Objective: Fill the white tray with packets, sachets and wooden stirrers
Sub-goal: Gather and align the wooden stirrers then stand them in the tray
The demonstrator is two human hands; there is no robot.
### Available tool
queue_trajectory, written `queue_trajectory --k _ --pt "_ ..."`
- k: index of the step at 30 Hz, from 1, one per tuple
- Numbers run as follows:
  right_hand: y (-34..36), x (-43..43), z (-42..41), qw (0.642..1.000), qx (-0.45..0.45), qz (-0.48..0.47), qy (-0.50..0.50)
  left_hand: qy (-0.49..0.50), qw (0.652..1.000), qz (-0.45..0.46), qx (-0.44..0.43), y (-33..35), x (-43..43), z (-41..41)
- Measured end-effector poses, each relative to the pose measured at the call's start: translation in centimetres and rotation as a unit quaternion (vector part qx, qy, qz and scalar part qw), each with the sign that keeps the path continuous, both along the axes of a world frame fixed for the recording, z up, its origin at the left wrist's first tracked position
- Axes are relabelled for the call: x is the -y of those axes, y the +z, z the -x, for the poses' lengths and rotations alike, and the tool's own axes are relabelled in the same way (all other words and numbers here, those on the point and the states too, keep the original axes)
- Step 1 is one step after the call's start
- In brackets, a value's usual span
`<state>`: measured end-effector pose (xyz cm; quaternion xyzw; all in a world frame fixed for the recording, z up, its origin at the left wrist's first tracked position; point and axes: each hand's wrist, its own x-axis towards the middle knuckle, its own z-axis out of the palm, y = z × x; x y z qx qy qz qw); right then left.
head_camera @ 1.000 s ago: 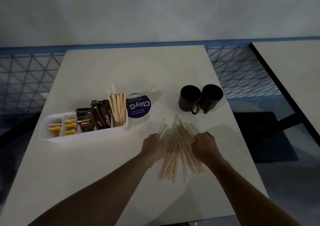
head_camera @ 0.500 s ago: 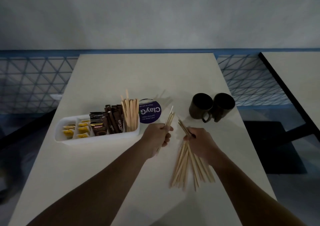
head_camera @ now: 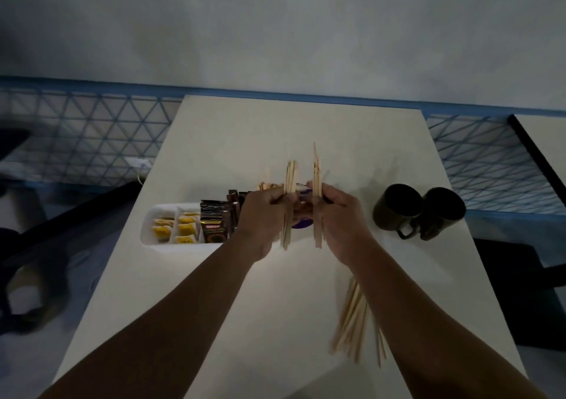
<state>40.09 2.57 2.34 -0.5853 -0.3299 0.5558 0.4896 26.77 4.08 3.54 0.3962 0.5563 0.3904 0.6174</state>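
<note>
Head view is showing the left fingers (head_camera: 275,199) and right fingers (head_camera: 326,195) each gripping stirrers (head_camera: 289,181), the part-filled white tray (head_camera: 171,245) waiting just beyond them, loose stirrers (head_camera: 352,322) lying nearer.

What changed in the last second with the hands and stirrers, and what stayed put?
Both hands rose from the pile toward the tray. The left hand now grips one bundle of stirrers, the right hand a second bundle, both upright. The pile's remainder, the tray and the mugs stayed put.
</note>
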Motion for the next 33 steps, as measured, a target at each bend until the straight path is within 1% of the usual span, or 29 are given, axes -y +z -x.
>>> queue_trajectory --k 4,8,11,17,19,22,24,26,30,33 --pt "0.8 -1.5 2.3 0.997 -0.061 -0.002 -0.052 0.040 0.995 -0.066 -0.057 -0.5 -1.0 1.8" --pt "0.3 -2.5 4.3 0.994 -0.091 -0.012 -0.063 0.099 0.985 -0.105 -0.095 -0.8 -1.1 2.9" --pt "-0.6 -2.8 5.3 0.993 -0.096 -0.018 -0.065 0.118 0.984 -0.106 -0.083 -1.6 -0.9 3.3" --pt "-2.7 -2.7 6.4 0.990 -0.121 -0.004 -0.074 0.125 0.984 -0.082 -0.100 -3.9 0.1 3.5" --pt "-3.3 -2.5 6.6 0.991 -0.119 -0.012 -0.063 0.123 0.984 -0.075 -0.105 -4.5 0.4 3.3" --pt "-4.1 -2.1 6.7 0.997 -0.073 -0.005 -0.040 0.119 0.984 -0.059 -0.120 -5.2 0.8 3.1" --pt "-4.4 -1.8 6.7 0.999 -0.032 -0.003 -0.025 0.108 0.980 -0.065 -0.154 -5.6 0.9 3.2" --pt "-4.5 -1.5 6.7 0.999 0.031 -0.013 -0.007 0.091 0.972 -0.081 -0.199 -5.7 0.9 3.4" --pt "-4.0 -1.1 6.4 0.983 0.177 -0.040 0.034 0.068 0.953 -0.109 -0.273 -5.4 0.4 3.6" --pt "-3.4 -1.1 6.2 0.964 0.254 -0.057 0.051 0.045 0.940 -0.142 -0.308 -4.8 -0.1 3.9"
